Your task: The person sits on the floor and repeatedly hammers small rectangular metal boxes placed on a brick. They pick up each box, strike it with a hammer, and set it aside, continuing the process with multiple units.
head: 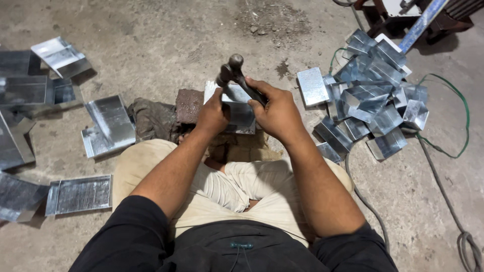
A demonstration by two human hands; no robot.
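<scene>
I sit on a concrete floor with my legs folded. My right hand grips the handle of a ball-peen hammer, whose head is raised just above a folded sheet-metal piece. My left hand presses down on the left side of that sheet-metal piece, which rests on a reddish brick and a block beneath it. The part of the piece under my hands is hidden.
A heap of folded shiny metal boxes lies to the right. Flat and bent metal sheets are spread on the left. A dark rag sits beside the brick. A green wire and a grey cable run along the right.
</scene>
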